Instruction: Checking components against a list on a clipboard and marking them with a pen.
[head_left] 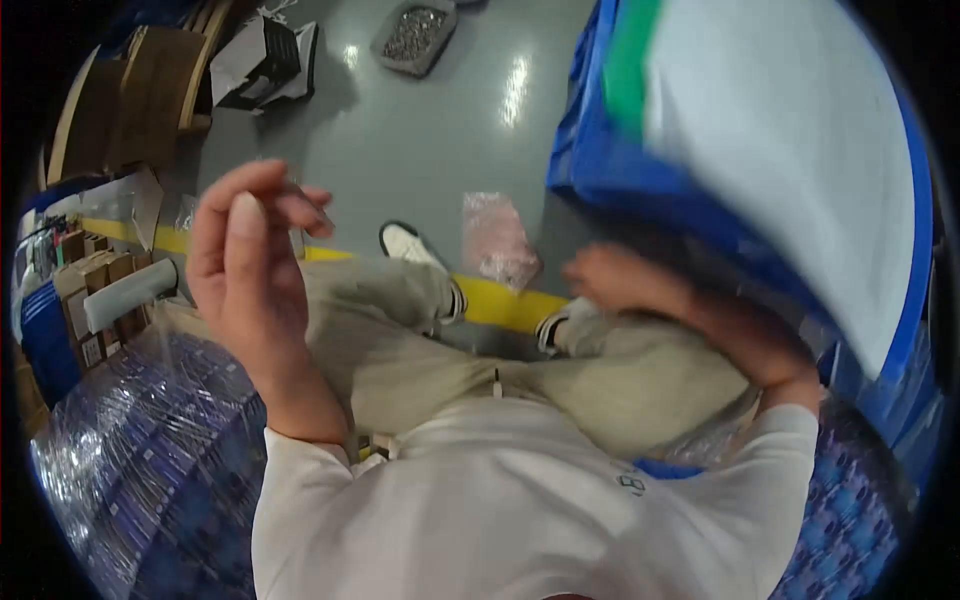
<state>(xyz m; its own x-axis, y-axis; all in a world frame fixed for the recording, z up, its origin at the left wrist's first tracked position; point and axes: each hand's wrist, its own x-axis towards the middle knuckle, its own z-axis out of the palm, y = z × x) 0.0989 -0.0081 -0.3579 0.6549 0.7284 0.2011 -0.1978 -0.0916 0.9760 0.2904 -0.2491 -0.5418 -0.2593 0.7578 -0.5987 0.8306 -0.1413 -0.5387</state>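
Note:
My left hand [250, 265] is raised over the left side of my lap. Its fingers are loosely bent and apart, and nothing shows in them. My right hand [615, 278] reaches inward above my right shoe, blurred by motion, so its fingers cannot be made out. Between my feet and a little ahead, a clear plastic bag with something pink in it [500, 240] lies on the grey floor. Close to my right arm stands a large blue container [625, 175]. A white sheet or panel with a green edge [780, 130] leans over it, partly blurred.
A grey tray of small metallic bits [415, 40] and a black and white carton [265, 62] are on the floor ahead. Brown cardboard boxes [150, 90] stand at the far left. Plastic-wrapped purple packages [150, 450] are at my lower left. A yellow line [500, 305] crosses the floor.

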